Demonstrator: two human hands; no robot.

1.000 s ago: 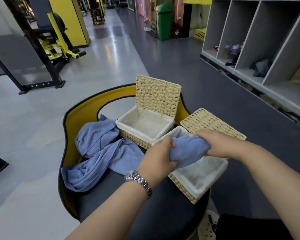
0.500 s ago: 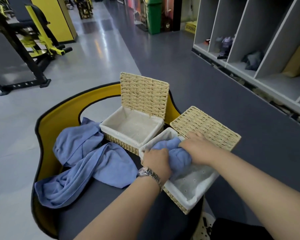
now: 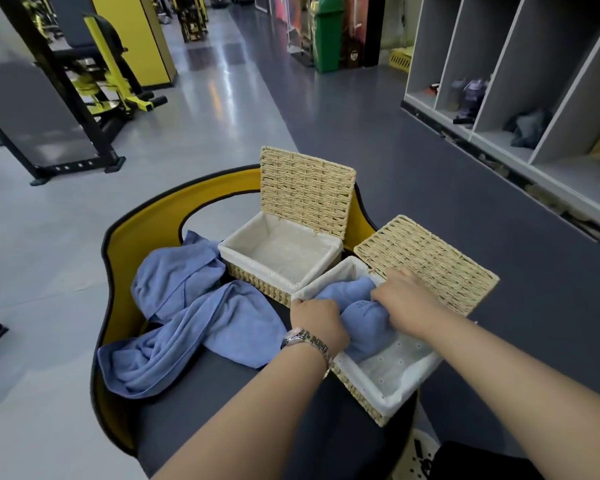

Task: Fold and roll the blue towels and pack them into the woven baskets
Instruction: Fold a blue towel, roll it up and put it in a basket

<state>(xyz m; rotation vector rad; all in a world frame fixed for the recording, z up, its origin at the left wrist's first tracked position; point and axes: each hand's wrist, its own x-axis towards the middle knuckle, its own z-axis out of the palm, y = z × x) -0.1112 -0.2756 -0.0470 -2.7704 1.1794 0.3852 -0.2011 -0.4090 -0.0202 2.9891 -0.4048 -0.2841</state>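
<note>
Both hands are down inside the near basket (image 3: 388, 382), the one at about 5 o'clock on the seat. Left hand (image 3: 317, 322) has its fingers curled around the left end of the rolled blue towel (image 3: 364, 320). It wears a silver watch (image 3: 305, 341) on the wrist. Right hand (image 3: 407, 299) grips the right end of the same towel, with the fingers bent down over it. The rolled towel sits in the far part of this basket, against the white cloth lining. The near part of the lining is bare. This basket's woven lid (image 3: 426, 261) lies open toward 2 o'clock, just behind the right hand.

A second basket (image 3: 281, 254) sits at 12 o'clock, touching the first one at a corner. Its lid (image 3: 305, 192) stands up straight, and only white lining shows inside.

Two loose blue towels (image 3: 187, 323) lie in a messy heap at 9 o'clock, just beside the far basket. Everything rests on a dark round seat (image 3: 222, 393) with a yellow back (image 3: 136, 244). Grey shelves (image 3: 534, 81) stand at 2 o'clock, and yellow gym machines (image 3: 108, 81) stand at 10 o'clock.
</note>
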